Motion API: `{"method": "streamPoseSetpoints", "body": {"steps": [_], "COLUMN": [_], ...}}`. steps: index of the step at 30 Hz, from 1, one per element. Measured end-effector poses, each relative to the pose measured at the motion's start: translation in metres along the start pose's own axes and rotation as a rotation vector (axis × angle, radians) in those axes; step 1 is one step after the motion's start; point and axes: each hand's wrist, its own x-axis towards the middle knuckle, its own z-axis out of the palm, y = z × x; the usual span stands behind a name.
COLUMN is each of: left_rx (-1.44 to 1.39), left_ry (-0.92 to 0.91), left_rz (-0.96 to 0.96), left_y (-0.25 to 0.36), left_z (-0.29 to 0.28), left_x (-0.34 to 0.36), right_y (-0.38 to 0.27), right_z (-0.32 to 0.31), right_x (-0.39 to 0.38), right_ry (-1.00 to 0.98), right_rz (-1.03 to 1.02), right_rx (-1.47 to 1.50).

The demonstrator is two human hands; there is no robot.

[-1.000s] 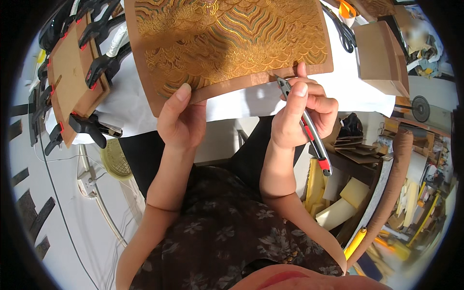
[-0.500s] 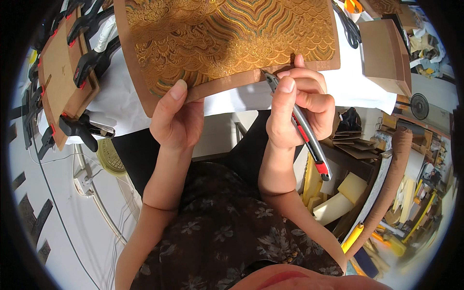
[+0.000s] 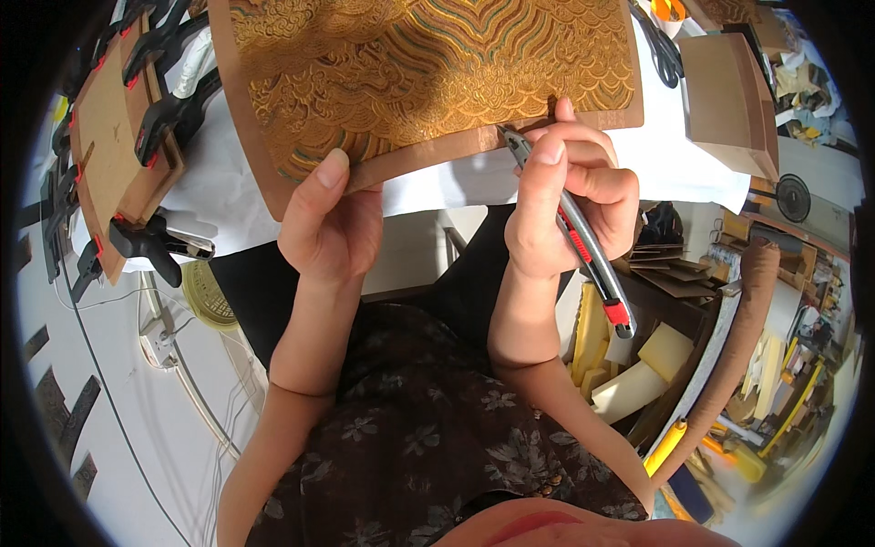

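My left hand [image 3: 324,232] pinches the lower left edge of a brown-bordered panel covered in gold, embossed wave-patterned fabric [image 3: 437,55], its thumb on the front. My right hand [image 3: 570,201] is closed round a silver-and-red utility knife [image 3: 593,261], whose tip lies on the panel's lower brown border, just under the gold fabric. A finger of that hand also reaches the panel's edge. Beneath the panel a white sheet [image 3: 720,191] covers the work surface.
At the left, black spring clamps [image 3: 150,246] grip stacked brown boards [image 3: 114,118]. At the right sit a folded brown board piece [image 3: 720,100] and black scissors [image 3: 665,64]. Below the surface are a green basket [image 3: 208,301], foam offcuts [image 3: 665,356] and a brown padded roll [image 3: 747,310].
Over the last second both hands and the panel have shifted slightly left and up in view. The knife tip has moved left along the border, ending a little right of where it was half a second ago.
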Motion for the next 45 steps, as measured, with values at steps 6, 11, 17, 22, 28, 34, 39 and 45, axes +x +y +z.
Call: {"method": "streamPoseSetpoints", "body": {"steps": [6, 11, 17, 22, 28, 34, 39, 45], "left_rx": [0.010, 0.001, -0.060, -0.146, -0.106, -0.115, -0.107, -0.076], "left_ry": [0.005, 0.024, 0.015, 0.083, 0.049, 0.028, 0.066, 0.044], "left_rz": [-0.016, 0.013, 0.083, 0.096, 0.118, 0.117, 0.114, 0.097], "left_y": [0.001, 0.007, 0.033, 0.036, 0.035, 0.037, 0.036, 0.035], "left_z": [0.002, 0.009, 0.039, 0.043, 0.047, 0.051, 0.053, 0.055], "left_x": [-0.001, 0.001, 0.009, 0.017, 0.018, 0.019, 0.018, 0.017], "right_y": [-0.002, -0.001, 0.001, -0.005, -0.003, -0.005, -0.004, -0.004], "right_z": [-0.002, -0.007, -0.024, -0.030, -0.034, -0.032, -0.031, -0.028], "right_x": [0.001, 0.001, 0.014, 0.014, 0.016, 0.015, 0.014, 0.013], "right_ry": [-0.053, 0.114, 0.408, 0.434, 0.422, 0.400, 0.397, 0.381], "right_rz": [-0.022, -0.032, -0.117, -0.066, -0.040, -0.022, -0.023, -0.040], "right_rx": [-0.010, 0.126, 0.173, 0.251, 0.309, 0.348, 0.353, 0.356]}}
